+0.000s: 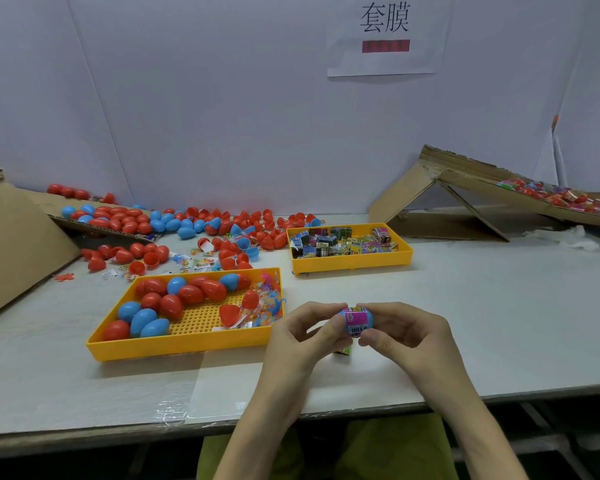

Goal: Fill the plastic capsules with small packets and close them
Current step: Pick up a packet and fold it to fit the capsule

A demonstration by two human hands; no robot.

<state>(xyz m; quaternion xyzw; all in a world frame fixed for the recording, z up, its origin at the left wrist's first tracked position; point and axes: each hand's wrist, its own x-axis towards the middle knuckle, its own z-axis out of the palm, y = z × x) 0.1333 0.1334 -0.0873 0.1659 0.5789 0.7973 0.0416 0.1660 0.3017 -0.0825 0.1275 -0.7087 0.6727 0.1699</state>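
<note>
The left hand (300, 337) and right hand (407, 336) cover the capsule's (356, 322) ends. A packet (344, 350) under them is mostly hidden. The red strip (386, 46) on the sign (347, 62) is blurred.

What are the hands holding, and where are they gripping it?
One blue capsule with a pink printed band around its middle. The left hand pinches its left end, the right hand its right end.

Bright, even light covers the white table (465, 323), with only faint shadows. Beyond the table, the frame edges bow and soften.
</note>
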